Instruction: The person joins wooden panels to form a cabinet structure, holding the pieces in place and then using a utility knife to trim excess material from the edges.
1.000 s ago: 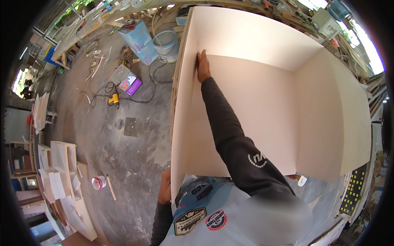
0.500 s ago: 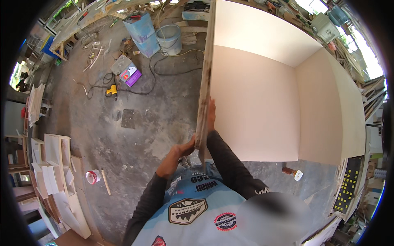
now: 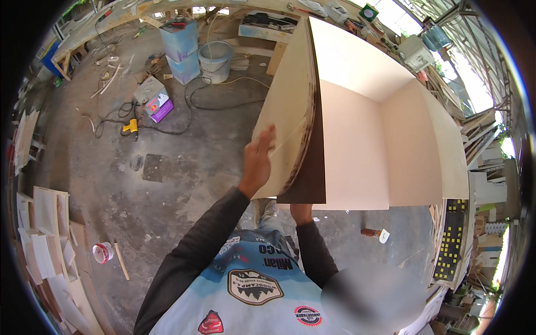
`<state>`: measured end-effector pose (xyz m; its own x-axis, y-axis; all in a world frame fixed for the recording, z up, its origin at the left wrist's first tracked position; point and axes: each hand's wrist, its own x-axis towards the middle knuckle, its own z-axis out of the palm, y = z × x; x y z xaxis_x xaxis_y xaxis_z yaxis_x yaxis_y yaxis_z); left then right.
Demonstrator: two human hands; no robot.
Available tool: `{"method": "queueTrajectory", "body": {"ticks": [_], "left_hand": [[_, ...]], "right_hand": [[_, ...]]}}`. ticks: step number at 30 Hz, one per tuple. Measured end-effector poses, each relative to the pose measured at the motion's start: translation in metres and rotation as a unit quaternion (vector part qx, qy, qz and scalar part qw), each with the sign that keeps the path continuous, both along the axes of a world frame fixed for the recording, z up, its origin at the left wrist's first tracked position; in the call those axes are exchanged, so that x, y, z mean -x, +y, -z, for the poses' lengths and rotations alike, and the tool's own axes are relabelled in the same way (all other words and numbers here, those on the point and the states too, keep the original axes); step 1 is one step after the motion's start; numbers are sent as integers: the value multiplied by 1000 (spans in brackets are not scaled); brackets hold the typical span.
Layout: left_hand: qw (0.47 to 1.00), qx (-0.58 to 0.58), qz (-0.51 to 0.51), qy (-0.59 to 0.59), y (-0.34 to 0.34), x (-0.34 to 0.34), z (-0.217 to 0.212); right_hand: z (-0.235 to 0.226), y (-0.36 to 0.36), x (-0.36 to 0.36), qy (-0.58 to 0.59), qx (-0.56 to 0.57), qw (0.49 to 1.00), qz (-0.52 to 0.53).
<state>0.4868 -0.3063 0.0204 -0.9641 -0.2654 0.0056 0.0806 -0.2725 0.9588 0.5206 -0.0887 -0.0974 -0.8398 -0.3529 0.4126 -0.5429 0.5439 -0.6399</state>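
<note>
A large plywood panel (image 3: 279,120) stands on edge in front of me, tilted. Its pale face is toward the left, its rough edge toward me, and a dark brown face (image 3: 312,181) shows on the right. My left hand (image 3: 258,164) is at the pale face, fingers stretched out and a little blurred; whether it touches is unclear. My right hand (image 3: 301,212) is at the panel's lower edge, its fingers hidden behind the dark face. Just right of the panel is a big open box cabinet (image 3: 354,145) with a beige inside, partly covered by the panel.
On the floor to the left lie a yellow power tool (image 3: 130,127), cords, and a purple-and-white box (image 3: 161,109). Buckets (image 3: 216,61) stand farther back. A small tub (image 3: 103,252) and a stick (image 3: 121,261) lie near left; a brown-handled brush (image 3: 374,233) lies near right.
The panel has turned and tilted, so its pale face and dark face now show. My left hand has moved up onto the pale side; my right hand has come down to the lower edge.
</note>
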Motion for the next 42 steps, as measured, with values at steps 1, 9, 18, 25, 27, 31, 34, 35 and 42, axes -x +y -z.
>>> {"method": "queueTrajectory", "body": {"ticks": [1,9,18,25,27,31,34,35,42], "left_hand": [[1000,7,-2,13,7,4,-1],[994,1,-9,112,41,38,-1],[989,-115,19,95,41,36,-9],[989,-111,23,96,40,37,-4],[987,-123,25,100,43,42,-6],[988,-110,27,108,42,42,-3],[990,-64,24,122,40,38,-3],[990,-57,24,128,39,39,-5],[987,-38,32,155,34,70,-36]], "right_hand": [[-15,-5,14,-2,23,1000,-5],[-134,-90,118,-253,391,881,-88],[-176,-108,93,-379,590,700,-135],[-90,-77,47,-374,466,792,-127],[-62,-70,41,-387,435,805,-114],[-20,-65,39,-418,383,818,-102],[-6,-57,40,-436,384,807,-105],[-10,-56,41,-436,390,803,-111],[-126,-87,109,-303,407,844,-175]]}}
